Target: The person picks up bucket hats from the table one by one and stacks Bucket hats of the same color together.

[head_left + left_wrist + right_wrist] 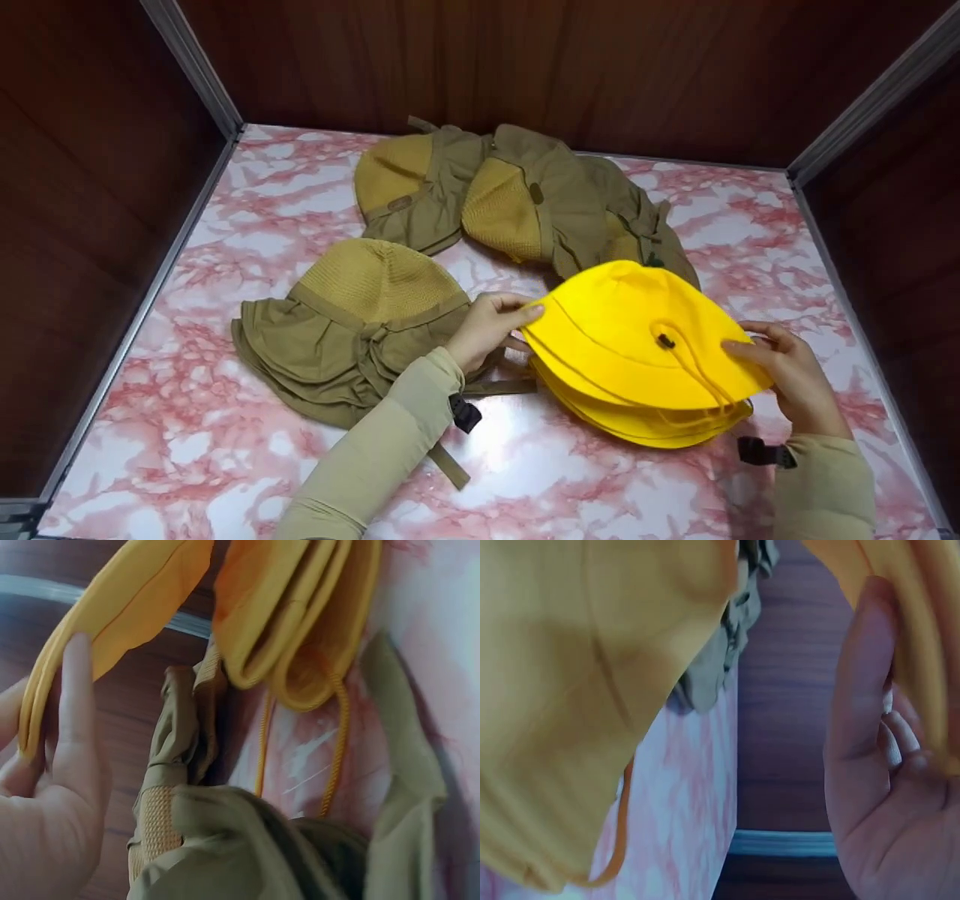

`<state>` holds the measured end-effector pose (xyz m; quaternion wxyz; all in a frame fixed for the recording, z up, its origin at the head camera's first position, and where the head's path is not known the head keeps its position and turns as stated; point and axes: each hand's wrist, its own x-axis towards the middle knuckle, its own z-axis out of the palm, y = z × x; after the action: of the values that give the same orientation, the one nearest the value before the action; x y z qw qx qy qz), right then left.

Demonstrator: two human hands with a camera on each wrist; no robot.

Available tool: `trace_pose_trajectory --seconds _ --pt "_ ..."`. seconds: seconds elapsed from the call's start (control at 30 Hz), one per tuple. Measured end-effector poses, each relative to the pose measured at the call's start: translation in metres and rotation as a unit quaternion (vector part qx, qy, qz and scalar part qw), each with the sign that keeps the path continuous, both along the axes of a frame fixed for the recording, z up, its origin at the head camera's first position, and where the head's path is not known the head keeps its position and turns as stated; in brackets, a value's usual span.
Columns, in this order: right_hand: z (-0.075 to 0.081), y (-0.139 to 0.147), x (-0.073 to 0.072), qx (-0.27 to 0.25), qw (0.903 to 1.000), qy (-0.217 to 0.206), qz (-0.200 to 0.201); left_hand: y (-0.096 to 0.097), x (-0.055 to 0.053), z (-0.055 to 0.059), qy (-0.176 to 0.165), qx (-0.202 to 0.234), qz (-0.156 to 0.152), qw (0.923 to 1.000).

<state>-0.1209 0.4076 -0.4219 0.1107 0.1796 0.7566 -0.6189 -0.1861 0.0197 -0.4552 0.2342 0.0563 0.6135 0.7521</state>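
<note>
A bright yellow bucket hat (600, 330) with a cord and a small black toggle spans both hands in the head view. My left hand (484, 330) pinches its brim at the left end, thumb on one face and fingers behind. At the opposite end, my right hand (799, 379) pinches the brim likewise. More yellow hats (637, 436) lie stacked directly below it, their folded brims (300, 622) and hanging cord (343, 742) showing in the left wrist view. In the right wrist view the thumb (866, 675) presses against the yellow cloth.
A khaki hat (382, 281) with a woven crown and ruffled brim lies left of the yellow ones, its strap (450, 466) trailing forward. Several similar hats (502, 210) are heaped at the back. Dark wood-look panels (525, 67) enclose the pink marbled table (202, 360).
</note>
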Motion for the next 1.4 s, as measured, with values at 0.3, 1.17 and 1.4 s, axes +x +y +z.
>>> trace_pose_trajectory --seconds 0.3,1.17,1.4 --pt "-0.004 0.027 0.017 0.104 0.9925 -0.05 0.039 0.017 0.011 -0.006 0.019 -0.072 -0.032 0.9967" --pt "-0.039 0.023 0.011 0.231 0.9576 -0.161 0.061 0.029 0.012 -0.025 0.091 -0.245 -0.005 0.9652" --pt "-0.02 -0.007 0.013 0.355 0.9286 -0.031 0.104 0.036 0.019 -0.016 0.314 -0.418 0.009 0.8523"
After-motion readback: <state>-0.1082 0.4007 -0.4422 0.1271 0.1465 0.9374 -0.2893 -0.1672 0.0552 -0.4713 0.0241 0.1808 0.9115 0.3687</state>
